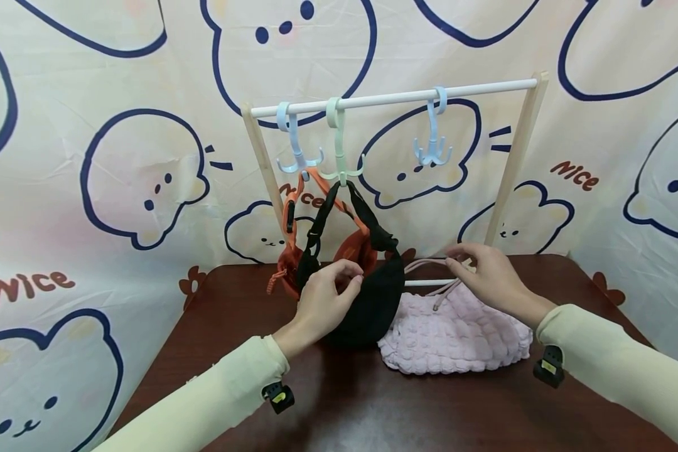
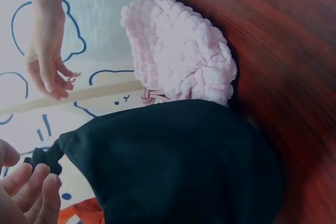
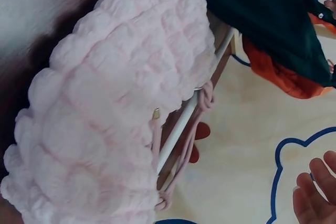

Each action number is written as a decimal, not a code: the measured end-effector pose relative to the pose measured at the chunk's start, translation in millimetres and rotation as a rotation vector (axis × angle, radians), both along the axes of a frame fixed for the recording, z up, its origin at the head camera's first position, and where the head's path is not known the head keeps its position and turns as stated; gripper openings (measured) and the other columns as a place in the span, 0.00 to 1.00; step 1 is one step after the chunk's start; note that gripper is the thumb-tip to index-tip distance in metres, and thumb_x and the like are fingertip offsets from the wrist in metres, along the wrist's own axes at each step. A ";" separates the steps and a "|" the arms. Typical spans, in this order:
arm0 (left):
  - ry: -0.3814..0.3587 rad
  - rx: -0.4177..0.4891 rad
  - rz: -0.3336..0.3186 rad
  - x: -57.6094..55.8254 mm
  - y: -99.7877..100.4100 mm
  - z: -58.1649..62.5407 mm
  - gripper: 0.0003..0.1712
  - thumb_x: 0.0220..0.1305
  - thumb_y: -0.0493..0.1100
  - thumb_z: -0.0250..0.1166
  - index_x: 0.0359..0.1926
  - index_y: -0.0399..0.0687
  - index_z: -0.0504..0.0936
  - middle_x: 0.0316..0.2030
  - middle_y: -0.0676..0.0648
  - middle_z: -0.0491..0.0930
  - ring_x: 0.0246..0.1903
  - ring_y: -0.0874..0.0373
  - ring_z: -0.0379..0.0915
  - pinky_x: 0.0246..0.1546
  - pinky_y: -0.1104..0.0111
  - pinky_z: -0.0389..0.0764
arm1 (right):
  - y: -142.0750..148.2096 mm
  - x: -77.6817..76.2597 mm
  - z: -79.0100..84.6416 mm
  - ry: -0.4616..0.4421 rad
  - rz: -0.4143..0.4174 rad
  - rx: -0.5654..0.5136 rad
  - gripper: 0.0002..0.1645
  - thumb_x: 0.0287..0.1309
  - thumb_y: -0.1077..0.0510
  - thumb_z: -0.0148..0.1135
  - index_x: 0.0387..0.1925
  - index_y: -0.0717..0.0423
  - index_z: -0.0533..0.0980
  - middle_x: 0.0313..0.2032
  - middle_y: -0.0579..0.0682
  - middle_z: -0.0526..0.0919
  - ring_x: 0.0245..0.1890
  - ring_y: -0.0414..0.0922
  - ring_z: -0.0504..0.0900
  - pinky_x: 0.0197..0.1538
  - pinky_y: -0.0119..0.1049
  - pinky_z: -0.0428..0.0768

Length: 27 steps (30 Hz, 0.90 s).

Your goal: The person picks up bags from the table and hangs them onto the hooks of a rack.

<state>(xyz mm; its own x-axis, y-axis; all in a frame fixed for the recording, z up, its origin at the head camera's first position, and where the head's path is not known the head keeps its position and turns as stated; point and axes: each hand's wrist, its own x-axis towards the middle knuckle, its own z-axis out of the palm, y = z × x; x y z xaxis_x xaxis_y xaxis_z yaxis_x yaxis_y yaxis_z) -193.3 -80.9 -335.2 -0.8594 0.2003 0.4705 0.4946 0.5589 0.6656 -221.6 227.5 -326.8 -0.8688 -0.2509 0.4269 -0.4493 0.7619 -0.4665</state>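
Observation:
A black bag (image 1: pixel 373 307) hangs by its strap from the pale green hook (image 1: pixel 339 141), its lower part close to the tabletop. My left hand (image 1: pixel 323 298) is in front of it, fingers loosely bent with nothing visible between them. In the left wrist view, those fingertips are near the bag's gathered strap end (image 2: pixel 46 160); contact is unclear. To the right, a puffy pink bag (image 1: pixel 457 336) lies on the table, its thin cord strap (image 1: pixel 424 262) trailing behind. Over this bag hovers my right hand (image 1: pixel 488 276), relaxed and holding nothing.
A white rail (image 1: pixel 384 100) on wooden posts (image 1: pixel 516 163) stands at the back. An orange bag (image 1: pixel 357 250) hangs from the left blue hook (image 1: pixel 295 141), partly behind the black one. Another blue hook (image 1: pixel 432 135) carries nothing. A low white bar (image 1: pixel 426 283) crosses behind the pink bag.

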 end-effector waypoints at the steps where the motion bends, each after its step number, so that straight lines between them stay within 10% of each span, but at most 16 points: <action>1: -0.004 0.000 0.001 -0.1 1.0 -1.1 0.05 0.71 0.43 0.63 0.43 0.54 0.85 0.35 0.56 0.85 0.31 0.65 0.76 0.32 0.69 0.73 | 1.5 -0.2 -1.2 -0.005 -0.002 0.002 0.16 0.72 0.53 0.58 0.51 0.59 0.82 0.45 0.59 0.88 0.44 0.55 0.85 0.49 0.57 0.81; 27: -0.117 -0.112 -0.070 6.4 41.1 -32.9 0.13 0.72 0.46 0.61 0.53 0.54 0.84 0.41 0.56 0.88 0.35 0.65 0.78 0.34 0.71 0.74 | 20.8 -9.4 -31.2 -0.086 -0.061 0.049 0.15 0.71 0.52 0.59 0.48 0.56 0.83 0.46 0.60 0.87 0.42 0.56 0.84 0.42 0.52 0.80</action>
<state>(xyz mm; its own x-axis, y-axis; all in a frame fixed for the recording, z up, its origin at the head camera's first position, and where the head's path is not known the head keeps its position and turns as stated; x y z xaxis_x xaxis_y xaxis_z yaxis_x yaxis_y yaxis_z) -186.9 -39.8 -368.1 -0.8891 0.3069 0.3396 0.4577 0.5996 0.6565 -231.0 248.3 -358.0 -0.9161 -0.2146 0.3387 -0.3609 0.8094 -0.4632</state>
